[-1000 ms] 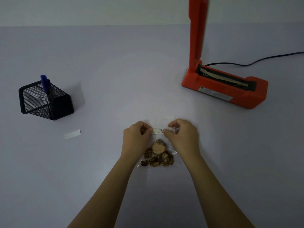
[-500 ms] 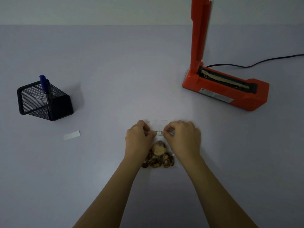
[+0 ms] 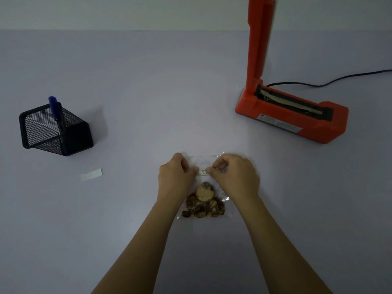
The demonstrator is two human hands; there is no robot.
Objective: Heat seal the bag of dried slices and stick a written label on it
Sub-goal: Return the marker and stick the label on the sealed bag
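On the dim lilac tabletop (image 3: 161, 85), below a pale wall (image 3: 127, 11), lies the bag (image 3: 203, 201).

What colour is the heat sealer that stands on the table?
The heat sealer is orange-red, with a black sealing slot; the head view shows it.

Left hand (image 3: 174, 179): bare, seen from the back, knuckles rounded.
Right hand (image 3: 235, 179): bare, also seen from the back, the broader of the two in this view.
Left forearm (image 3: 135, 247): bare from wrist to the lower frame edge, smooth, widening toward the elbow.
Right forearm (image 3: 280, 247): bare likewise, running out at the bottom edge.
Lighting: dim and even on both arms.
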